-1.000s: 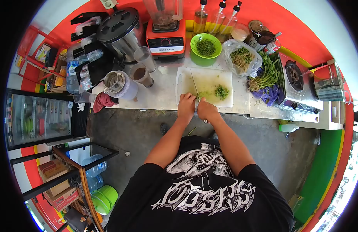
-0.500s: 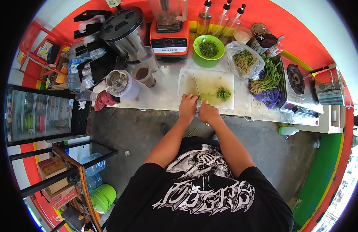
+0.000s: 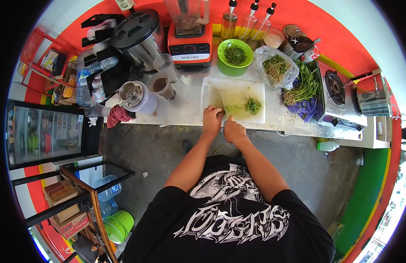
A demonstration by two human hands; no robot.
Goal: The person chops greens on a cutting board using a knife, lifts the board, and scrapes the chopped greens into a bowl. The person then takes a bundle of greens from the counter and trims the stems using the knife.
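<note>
Slightly nearer to the person's body than in the earlier frame is the right hand (image 3: pixel 235 131), and the knife (image 3: pixel 223 97) has moved with it, while the left hand (image 3: pixel 212 120) keeps almost the same place. For the cutting work this seems to be a small pulling part of the stroke, not a change of step. The right hand is closed around the knife handle, and the blade points away from the person, over the white cutting board (image 3: pixel 246 87). The left hand has its fingers curled narrow at the near edge of the board, just beside the blade; from this height I cannot tell if it pinches something.

Small green bits lie close to the blade, and a pile of chopped herbs (image 3: pixel 253 106) sits on the right half of the board, apart from the knife (its side is well inside the rim). More cut herbs are in the lime-green bowl (image 3: pixel 233 70), behind the board.

About edges: the board's near side lies almost along the front edge of the metal countertop (image 3: pixel 183 109), so both wrists are beyond it, over the floor. On the left, a strip of countertop separates the board from the tumbler of brown drink (image 3: pixel 163 87); on the right, the clear plastic bag (image 3: pixel 295 72) stands near the board's far corner.
</note>
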